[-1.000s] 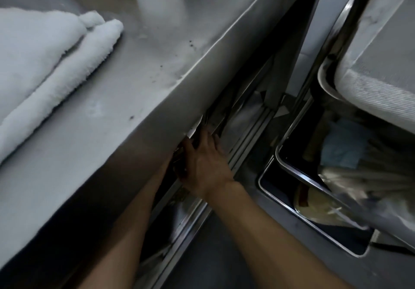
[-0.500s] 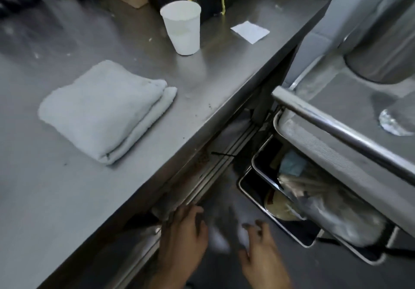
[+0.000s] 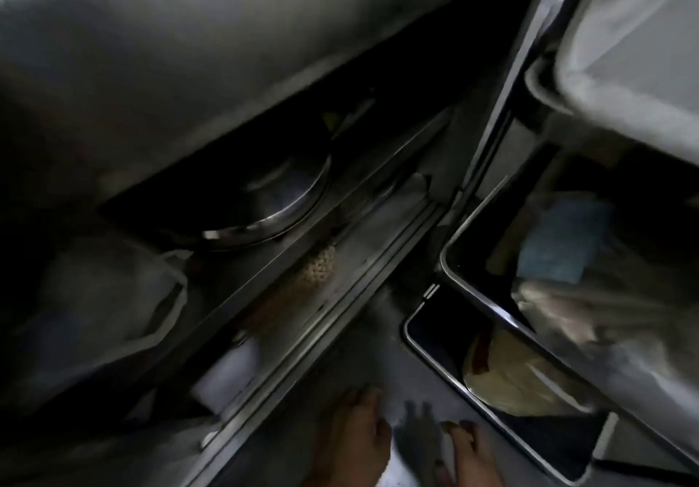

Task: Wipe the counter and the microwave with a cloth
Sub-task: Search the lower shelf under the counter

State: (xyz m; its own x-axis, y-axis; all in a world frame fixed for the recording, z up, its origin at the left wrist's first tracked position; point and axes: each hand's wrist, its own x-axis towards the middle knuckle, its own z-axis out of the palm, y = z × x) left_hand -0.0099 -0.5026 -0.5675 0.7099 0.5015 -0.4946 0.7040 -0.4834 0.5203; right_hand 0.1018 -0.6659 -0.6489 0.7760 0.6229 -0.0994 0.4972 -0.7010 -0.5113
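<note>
Dim stainless steel surrounds everything, and blur softens the whole view. Nearest, at the bottom edge, the left hand [image 3: 353, 441] reaches forward with its fingers laid out fairly straight, and nothing shows in it. Just beside it the right hand [image 3: 471, 456] has its fingers bent. A grey smear lies between the two hands, and I cannot tell whether the right hand holds anything.

Beyond them a sliding-door track [image 3: 340, 316] runs diagonally along the open cabinet. A pale woven item [image 3: 317, 267] lies behind the track, and a white bag [image 3: 94, 297] slumps to the left. Deeper in the dark sits a round steel pan [image 3: 272, 210]. To the right, two stacked trays [image 3: 446, 259] hold wrapped goods and something blue [image 3: 556, 244]. Farthest, the counter [image 3: 264, 32] crosses the top as a bright blurred band. Neither the cloth nor the microwave shows here.

By my judgement no wiping has begun, and the step in hand is getting the cloth into a hand. To do it well, grip the cloth flat under the palm instead of bunched. Stroke from the counter's far side toward its front lip in overlapping passes. Cup the free hand below the lip, because crumbs swept off would likely drop into the open cabinet and trays.
</note>
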